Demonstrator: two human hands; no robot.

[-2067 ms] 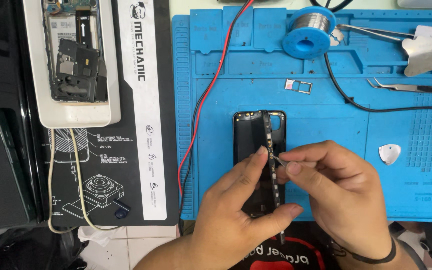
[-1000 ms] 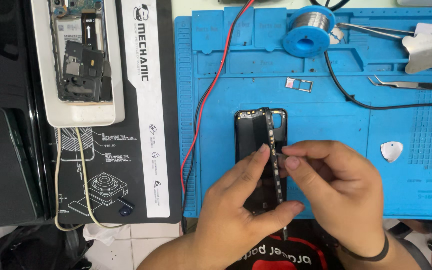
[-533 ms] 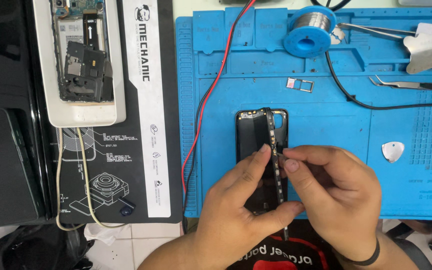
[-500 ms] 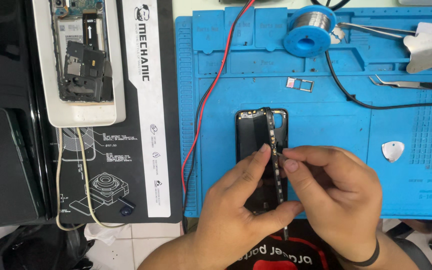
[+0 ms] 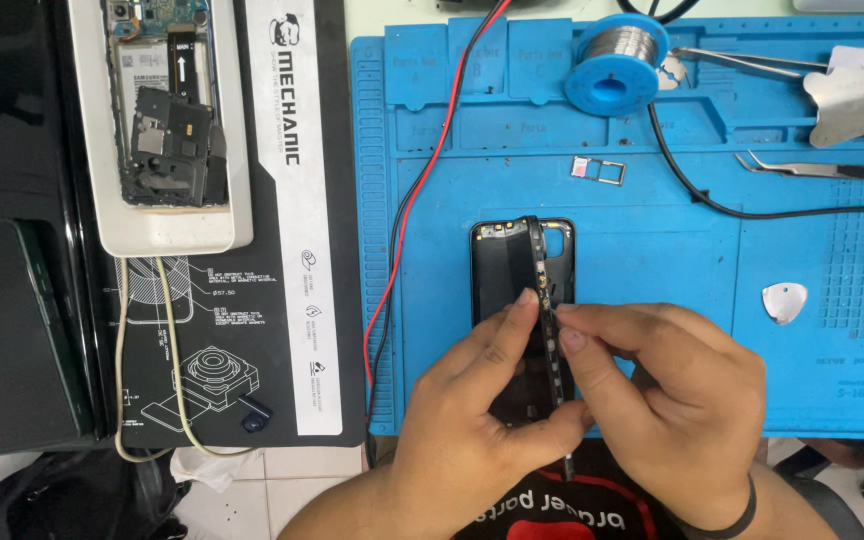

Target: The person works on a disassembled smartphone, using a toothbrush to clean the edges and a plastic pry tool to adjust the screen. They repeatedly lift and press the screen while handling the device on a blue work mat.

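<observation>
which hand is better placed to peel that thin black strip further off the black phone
Probably the right hand: its fingertips pinch the strip at mid-length. The left hand cups the phone, steadying it.

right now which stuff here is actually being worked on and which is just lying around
In hand:
- black phone
- thin dark strip along its edge, pinched by left hand and right hand

Lying about:
- solder spool
- card tray
- tweezers
- white pick
- opened phone on the left mat

Phone (image 5: 500, 290) on mat (image 5: 652, 250); solder spool (image 5: 617, 65) behind.
</observation>
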